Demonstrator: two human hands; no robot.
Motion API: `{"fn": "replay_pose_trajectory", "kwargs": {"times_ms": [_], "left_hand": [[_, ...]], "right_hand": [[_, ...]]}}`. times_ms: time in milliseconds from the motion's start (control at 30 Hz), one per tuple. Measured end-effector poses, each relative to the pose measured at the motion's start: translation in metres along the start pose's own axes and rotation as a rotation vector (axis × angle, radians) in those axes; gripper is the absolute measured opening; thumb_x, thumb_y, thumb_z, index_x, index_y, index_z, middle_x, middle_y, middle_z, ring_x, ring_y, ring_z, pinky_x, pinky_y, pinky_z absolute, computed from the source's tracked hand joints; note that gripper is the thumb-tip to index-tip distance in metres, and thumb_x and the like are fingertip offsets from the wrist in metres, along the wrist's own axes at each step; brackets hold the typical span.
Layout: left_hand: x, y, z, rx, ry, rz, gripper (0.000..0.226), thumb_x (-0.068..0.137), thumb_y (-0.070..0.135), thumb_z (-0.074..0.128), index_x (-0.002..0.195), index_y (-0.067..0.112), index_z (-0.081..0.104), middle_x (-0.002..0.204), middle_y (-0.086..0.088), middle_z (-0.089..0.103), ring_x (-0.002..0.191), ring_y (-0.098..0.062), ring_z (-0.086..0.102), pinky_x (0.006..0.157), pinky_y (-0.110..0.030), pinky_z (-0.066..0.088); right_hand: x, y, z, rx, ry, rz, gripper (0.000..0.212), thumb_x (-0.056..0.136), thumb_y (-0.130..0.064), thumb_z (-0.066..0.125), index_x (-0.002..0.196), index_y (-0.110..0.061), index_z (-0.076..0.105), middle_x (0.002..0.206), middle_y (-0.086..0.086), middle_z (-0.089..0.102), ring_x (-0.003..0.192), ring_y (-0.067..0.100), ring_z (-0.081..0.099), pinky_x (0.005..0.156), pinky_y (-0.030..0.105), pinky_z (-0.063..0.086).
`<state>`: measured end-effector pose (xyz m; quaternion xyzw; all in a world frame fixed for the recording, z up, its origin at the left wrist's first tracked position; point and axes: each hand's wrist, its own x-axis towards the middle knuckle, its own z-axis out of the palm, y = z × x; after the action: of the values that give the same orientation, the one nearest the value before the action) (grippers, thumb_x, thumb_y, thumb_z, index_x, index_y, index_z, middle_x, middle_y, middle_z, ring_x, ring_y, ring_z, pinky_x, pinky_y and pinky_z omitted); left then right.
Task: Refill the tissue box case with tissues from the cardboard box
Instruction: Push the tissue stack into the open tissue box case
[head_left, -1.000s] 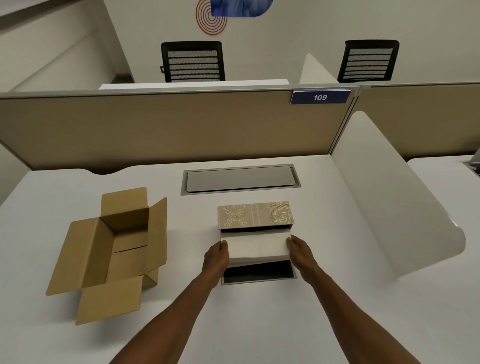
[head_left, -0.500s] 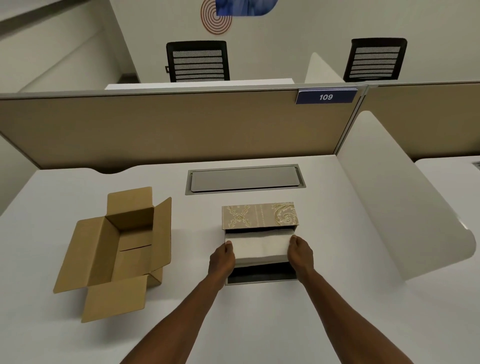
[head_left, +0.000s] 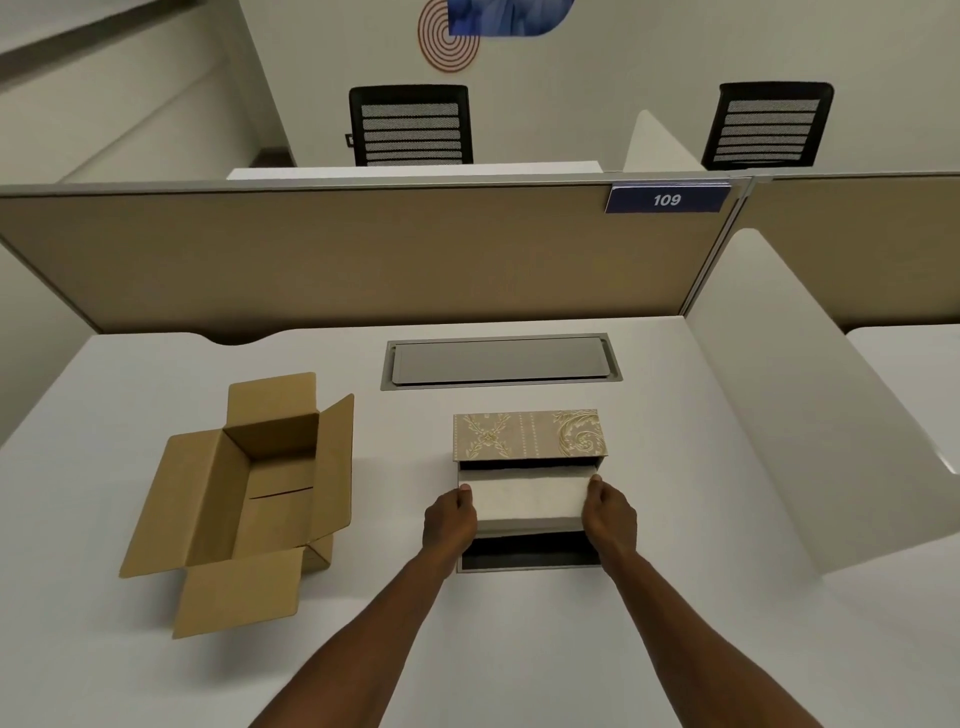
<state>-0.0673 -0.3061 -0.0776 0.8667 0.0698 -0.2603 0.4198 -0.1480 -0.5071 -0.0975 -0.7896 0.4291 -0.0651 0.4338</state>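
Note:
A beige tissue box case (head_left: 527, 434) with gold ornament lies on its side on the white desk, its opening facing me. A white stack of tissues (head_left: 527, 499) is partly inside that opening. My left hand (head_left: 449, 517) grips the stack's left end and my right hand (head_left: 610, 512) grips its right end. The case's flat lid (head_left: 530, 553), dark inside, lies on the desk just below the stack. The brown cardboard box (head_left: 260, 493) stands to the left with all flaps open and nothing visible inside.
A grey cable hatch (head_left: 498, 361) is set into the desk behind the case. A tan partition (head_left: 363, 254) closes the back. A white curved divider (head_left: 810, 431) rises on the right. Two black chairs stand beyond the partition.
Both hands have pushed the tissue stack a little farther away from me, deeper into the case's opening. The cardboard box has not moved.

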Motion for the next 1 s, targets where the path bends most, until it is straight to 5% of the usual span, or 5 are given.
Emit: {"fn": "replay_pose_trajectory", "kwargs": {"times_ms": [333,400,567,800,1000], "left_hand": [[0.005,-0.002,0.002,0.009,0.066,0.03,0.042,0.106,0.04,0.038,0.095,0.011,0.065,0.109,-0.014,0.07,0.092,-0.024,0.062,0.09,-0.037,0.055],[0.0,-0.005,0.008,0.02,0.151,0.053,0.043,0.103,0.043,0.043,0.121,0.011,0.065,0.129,-0.013,0.065,0.113,-0.027,0.062,0.1,-0.041,0.053],[-0.036,-0.019,0.025,0.191,0.439,0.543,0.044,0.095,0.034,0.06,0.135,0.018,0.053,0.13,-0.005,0.053,0.115,-0.02,0.054,0.087,-0.031,0.058],[-0.031,-0.037,0.054,0.746,0.085,0.972,0.067,0.101,0.044,0.04,0.159,0.023,0.013,0.168,-0.002,0.001,0.154,-0.025,-0.008,0.125,-0.047,0.002],[-0.022,-0.034,0.046,0.856,0.005,0.845,0.08,0.094,0.049,0.052,0.159,0.025,0.013,0.168,-0.005,0.005,0.152,-0.037,-0.005,0.121,-0.057,0.016]], "right_hand": [[0.009,0.004,-0.002,-0.07,-0.016,0.009,0.055,0.109,-0.038,0.034,0.064,-0.012,0.052,0.072,0.011,0.064,0.074,0.03,0.06,0.068,0.035,0.041],[0.008,0.002,-0.003,-0.067,-0.017,0.013,0.055,0.109,-0.038,0.034,0.066,-0.01,0.055,0.074,0.011,0.065,0.076,0.03,0.061,0.069,0.035,0.042],[0.004,0.001,-0.004,-0.067,-0.009,-0.009,0.055,0.109,-0.038,0.033,0.068,-0.009,0.057,0.076,0.013,0.066,0.077,0.032,0.062,0.07,0.036,0.043],[0.0,-0.003,-0.007,-0.093,-0.03,-0.007,0.056,0.109,-0.04,0.032,0.075,-0.01,0.064,0.083,0.013,0.07,0.081,0.031,0.064,0.073,0.035,0.045],[0.005,0.0,-0.014,-0.124,-0.086,-0.054,0.058,0.109,-0.043,0.032,0.079,-0.008,0.067,0.086,0.014,0.073,0.077,0.025,0.063,0.07,0.034,0.047]]}}
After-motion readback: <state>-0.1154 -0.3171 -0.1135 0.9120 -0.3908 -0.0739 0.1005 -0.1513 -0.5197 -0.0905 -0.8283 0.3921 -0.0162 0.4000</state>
